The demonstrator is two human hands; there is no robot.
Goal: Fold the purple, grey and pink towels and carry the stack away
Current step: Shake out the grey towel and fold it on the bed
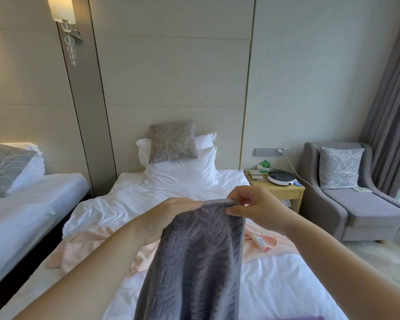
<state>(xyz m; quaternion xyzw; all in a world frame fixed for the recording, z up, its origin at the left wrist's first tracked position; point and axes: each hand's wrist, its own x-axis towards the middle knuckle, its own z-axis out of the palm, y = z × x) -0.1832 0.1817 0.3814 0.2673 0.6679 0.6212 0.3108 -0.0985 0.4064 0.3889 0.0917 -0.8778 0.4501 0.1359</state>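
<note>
At six o'clock, at the very bottom edge of the view, a sliver of the purple towel is seen, too little for its fold to be judged. Just beyond it, the grey towel is held up lengthwise over the bed, hanging from its top hem. The hem is gripped by the left hand, with fingers curled over the ten o'clock corner. It is pinched between thumb and fingers by the right hand at the two o'clock corner. The pink towel lies crumpled and unfolded on the sheet beneath, spread from eight to three o'clock behind the grey one. For the fold in hand to be done well, the corners should be matched and the hem kept taut and level. Only then should the cloth be lowered flat and smoothed, as a slack hem would likely give a skewed fold. Farther off, white pillows and a grey cushion are propped at twelve o'clock, with an armchair at three.
</note>
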